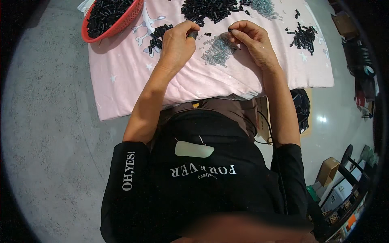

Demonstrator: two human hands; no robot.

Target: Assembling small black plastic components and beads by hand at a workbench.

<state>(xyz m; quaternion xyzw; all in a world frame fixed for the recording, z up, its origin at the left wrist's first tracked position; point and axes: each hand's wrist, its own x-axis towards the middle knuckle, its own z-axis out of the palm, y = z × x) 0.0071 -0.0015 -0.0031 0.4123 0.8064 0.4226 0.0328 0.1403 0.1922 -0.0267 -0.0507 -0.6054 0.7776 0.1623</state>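
Note:
My left hand (177,45) is over the pink cloth, its fingers curled and pressed together. A dark patch shows at its thumb, and what it pinches, if anything, is hidden. To its right, my right hand (255,43) holds a small black piece (230,30) between thumb and forefinger. Below and between the hands lies a heap of tiny silvery-grey pieces (219,50) that look like springs. One loose black part (208,34) rests just above that heap. Short black plastic parts (158,38) are gathered beside my left hand.
A red plastic basket (121,27) full of black parts stands at the table's far left. Far back lie a large black heap (208,10) and another silvery heap (265,7). Thin black pieces (303,39) are piled at right. Boxes and clutter (340,182) line the right-hand floor.

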